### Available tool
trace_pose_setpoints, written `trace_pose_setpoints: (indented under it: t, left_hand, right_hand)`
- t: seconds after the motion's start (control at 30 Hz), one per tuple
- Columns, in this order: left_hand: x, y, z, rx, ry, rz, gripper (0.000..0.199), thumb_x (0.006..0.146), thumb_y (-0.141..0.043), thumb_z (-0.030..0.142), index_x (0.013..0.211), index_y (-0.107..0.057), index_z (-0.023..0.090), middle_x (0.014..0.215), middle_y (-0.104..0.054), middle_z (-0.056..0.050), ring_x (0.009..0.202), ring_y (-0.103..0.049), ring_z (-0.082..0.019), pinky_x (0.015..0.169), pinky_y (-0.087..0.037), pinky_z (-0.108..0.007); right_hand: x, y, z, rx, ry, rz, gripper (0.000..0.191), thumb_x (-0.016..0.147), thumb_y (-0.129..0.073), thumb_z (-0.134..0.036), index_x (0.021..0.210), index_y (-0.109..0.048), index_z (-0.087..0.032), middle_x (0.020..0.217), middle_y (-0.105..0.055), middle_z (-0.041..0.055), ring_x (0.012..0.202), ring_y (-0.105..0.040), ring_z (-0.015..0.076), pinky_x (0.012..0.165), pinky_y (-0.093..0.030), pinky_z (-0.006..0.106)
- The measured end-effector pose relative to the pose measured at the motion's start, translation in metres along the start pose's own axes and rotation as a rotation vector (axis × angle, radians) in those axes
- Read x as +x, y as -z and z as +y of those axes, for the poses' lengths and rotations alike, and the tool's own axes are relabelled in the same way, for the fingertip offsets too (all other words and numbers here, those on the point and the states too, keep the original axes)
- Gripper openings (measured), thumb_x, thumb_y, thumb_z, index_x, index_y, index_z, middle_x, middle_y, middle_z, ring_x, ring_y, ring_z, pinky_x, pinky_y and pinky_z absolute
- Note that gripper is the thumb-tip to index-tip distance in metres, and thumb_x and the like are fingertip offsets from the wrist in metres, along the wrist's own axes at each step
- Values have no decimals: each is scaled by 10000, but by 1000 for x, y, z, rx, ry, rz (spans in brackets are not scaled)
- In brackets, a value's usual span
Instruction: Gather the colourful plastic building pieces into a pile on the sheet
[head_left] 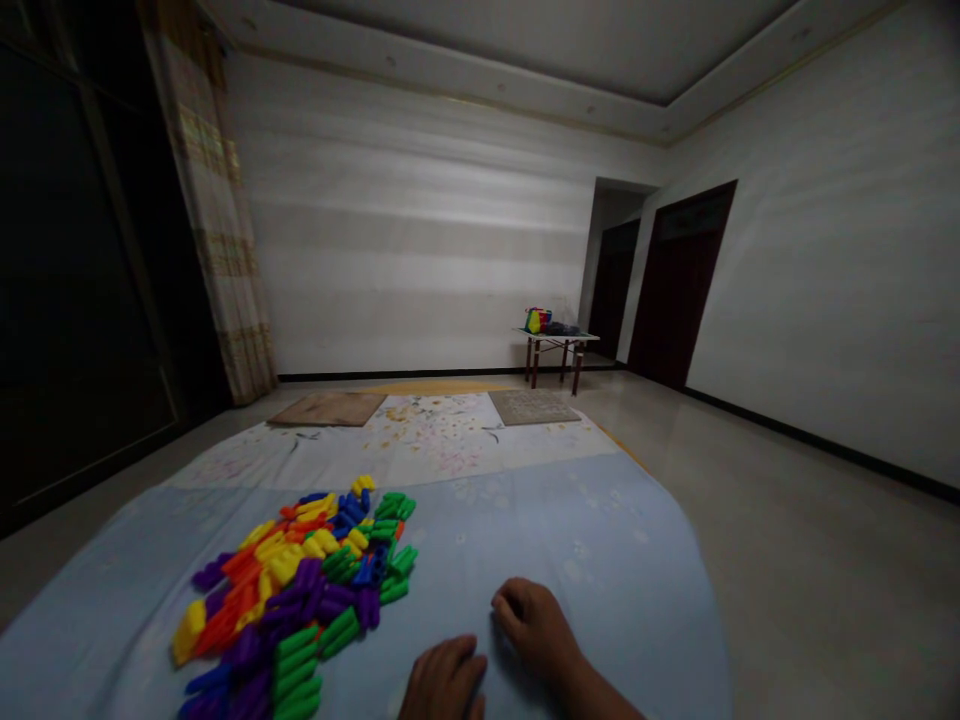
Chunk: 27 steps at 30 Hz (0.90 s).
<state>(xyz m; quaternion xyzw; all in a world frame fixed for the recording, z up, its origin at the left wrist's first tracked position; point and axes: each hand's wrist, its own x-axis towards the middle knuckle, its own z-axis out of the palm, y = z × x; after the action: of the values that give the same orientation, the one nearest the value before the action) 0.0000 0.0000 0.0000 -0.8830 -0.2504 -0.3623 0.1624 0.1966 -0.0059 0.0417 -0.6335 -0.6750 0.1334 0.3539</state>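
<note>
Bullet-shaped plastic toy pieces [300, 582] sit in a loose heap in the lower left of the frame, spread over the pale blue flowered cloth [600, 540]. Both my hands are at bottom centre, well right of most of the heap. Left hand [444, 682] is palm down, fingers bent and slightly apart; right hand [538, 628] is loosely curled, and I can't tell if the fingertips meet or hide anything. No piece shows in either.

For handling these, I'd say the green row [297, 672] at the near edge is the easy pickup: left hand's closer, nothing in the way. Pinch one piece by its sides, don't rake, since the heap looks like it'd slide. Keep the cloth flat too; a tug probably shifts everything.
</note>
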Motion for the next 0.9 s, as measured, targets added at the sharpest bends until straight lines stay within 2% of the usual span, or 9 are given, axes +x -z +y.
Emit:
trace_pose_setpoints:
  t: [0.13, 0.3, 0.4, 0.53, 0.63, 0.73, 0.8, 0.9]
  left_hand:
    - [6, 12, 6, -20, -21, -53, 308, 742, -550, 212, 1049, -563, 225, 1020, -651, -52, 933, -608, -158, 778, -532, -266]
    - [18, 31, 20, -64, 82, -107, 311, 697, -528, 140, 998, -567, 205, 1005, -640, -64, 932, -593, -168, 796, -524, -293]
    - [21, 34, 26, -89, 128, -144, 318, 679, -518, 120, 982, -567, 202, 1014, -634, -65, 937, -586, -173, 812, -516, -309]
    - [18, 32, 27, -152, 186, -165, 254, 713, -530, 166, 959, -580, 208, 1019, -636, -66, 944, -585, -179, 828, -507, -325]
    - [18, 42, 25, -224, 215, -272, 253, 727, -572, 225, 979, -592, 227, 1054, -637, -59, 981, -585, -181, 842, -506, -315]
    - [26, 67, 17, -267, 317, -344, 323, 768, -556, 235, 1091, -568, 248, 1123, -622, -55, 1046, -569, -159, 883, -488, -284]
    - [33, 86, 5, -262, 433, -322, 304, 814, -508, 274, 1112, -567, 265, 1159, -609, -48, 1088, -549, -150, 924, -464, -291]
    - [39, 109, -26, -252, 628, -251, 282, 834, -463, 334, 1066, -604, 259, 1134, -624, -44, 1075, -560, -156, 942, -451, -313]
  right_hand:
    - [-2, 0, 2, 31, 16, -16, 258, 824, -420, -271, 666, -587, -155, 640, -576, 10, 617, -509, 126, 602, -347, 226]
    - [-3, -2, 9, 90, 21, -53, 287, 831, -407, -333, 690, -592, -165, 651, -589, 18, 623, -521, 143, 610, -369, 243]
    - [-3, -3, 12, 122, 23, -60, 306, 831, -411, -374, 692, -591, -170, 645, -595, 20, 616, -523, 150, 603, -378, 249]
    - [-4, -2, 12, 127, 51, -61, 330, 846, -393, -393, 677, -573, -174, 629, -581, 16, 606, -519, 150, 591, -374, 251]
    - [-4, -2, 12, 134, 63, -70, 322, 851, -389, -385, 672, -557, -177, 618, -567, 8, 598, -515, 148, 584, -370, 248]
    - [-4, -1, 13, 156, 58, -90, 301, 848, -399, -379, 673, -541, -180, 618, -560, 4, 603, -522, 148, 584, -371, 245]
    - [-4, -1, 13, 154, 55, -103, 296, 847, -397, -377, 677, -540, -180, 620, -556, 3, 604, -525, 150, 582, -369, 246]
    - [-4, -1, 12, 140, 55, -111, 304, 845, -390, -379, 676, -545, -179, 620, -555, 3, 599, -523, 151, 577, -360, 250]
